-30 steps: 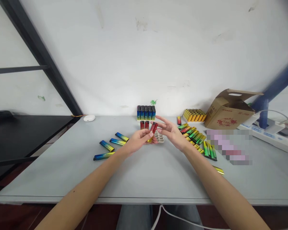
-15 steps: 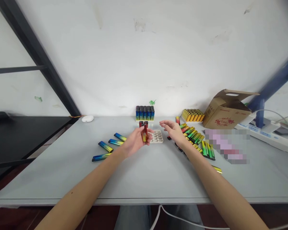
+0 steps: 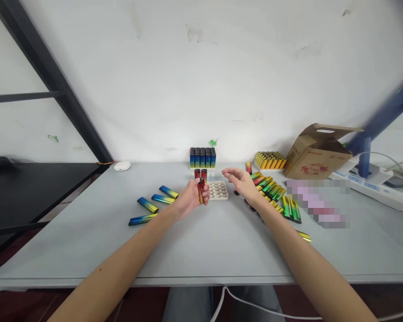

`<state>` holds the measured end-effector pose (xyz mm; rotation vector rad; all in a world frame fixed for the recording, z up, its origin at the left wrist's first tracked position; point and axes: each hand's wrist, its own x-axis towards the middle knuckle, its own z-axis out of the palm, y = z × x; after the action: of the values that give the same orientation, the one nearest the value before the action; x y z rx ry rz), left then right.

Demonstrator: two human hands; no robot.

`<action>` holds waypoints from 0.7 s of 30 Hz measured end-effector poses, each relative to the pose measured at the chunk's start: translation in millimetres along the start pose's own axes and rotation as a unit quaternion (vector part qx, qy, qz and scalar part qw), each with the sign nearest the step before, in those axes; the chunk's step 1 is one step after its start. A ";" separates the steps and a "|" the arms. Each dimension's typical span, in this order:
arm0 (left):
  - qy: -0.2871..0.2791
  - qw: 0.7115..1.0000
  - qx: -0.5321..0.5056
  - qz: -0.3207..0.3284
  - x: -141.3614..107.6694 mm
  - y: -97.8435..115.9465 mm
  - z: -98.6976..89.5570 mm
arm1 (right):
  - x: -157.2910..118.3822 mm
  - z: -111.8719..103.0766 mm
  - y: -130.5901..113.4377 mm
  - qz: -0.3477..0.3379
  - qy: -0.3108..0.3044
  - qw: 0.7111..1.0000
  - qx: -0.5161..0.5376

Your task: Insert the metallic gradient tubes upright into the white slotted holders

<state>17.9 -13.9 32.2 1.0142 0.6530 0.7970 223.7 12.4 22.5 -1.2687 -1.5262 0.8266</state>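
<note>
Fingers of my left hand (image 3: pixel 192 195) are wrapped round a red and yellow lighter (image 3: pixel 200 188), held upright in front of a white tray with round pockets (image 3: pixel 219 190). Just behind that hand, red lighters (image 3: pixel 200 173) stand upright at the tray's left end. My right hand (image 3: pixel 239 179) hovers right of the tray, its fingers apart and pointing left, with nothing in them. Beside and partly under the right forearm lie green and yellow lighters (image 3: pixel 273 190). Several blue and yellow lighters (image 3: pixel 147 205) lie to the left of my left hand.
Against the wall stands a block of blue lighters (image 3: pixel 203 158). Yellow lighters (image 3: pixel 270 161) fill another tray near an open cardboard box (image 3: pixel 317 158). A power strip (image 3: pixel 372 190) is at the right, a white case (image 3: pixel 122 166) at the left.
My left fingers have closed further round the lighter, which has turned and dropped slightly. My right hand has shifted very slightly left.
</note>
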 end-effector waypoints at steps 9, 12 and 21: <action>0.058 0.997 -0.026 0.037 0.6 0.9 2.4 | 1.6 3.3 3.3 -0.012 -0.002 1.000 0.010; 0.083 0.995 -0.020 0.053 1.6 2.1 1.0 | 1.4 3.2 3.0 -0.010 -0.001 1.000 0.007; 0.056 0.996 -0.036 0.059 -0.7 0.4 3.5 | 1.9 4.6 4.4 -0.019 -0.003 1.000 0.003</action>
<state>20.2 -16.1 34.0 0.9543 0.6600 0.9787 220.8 15.7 17.5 -1.2296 -1.5469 0.8117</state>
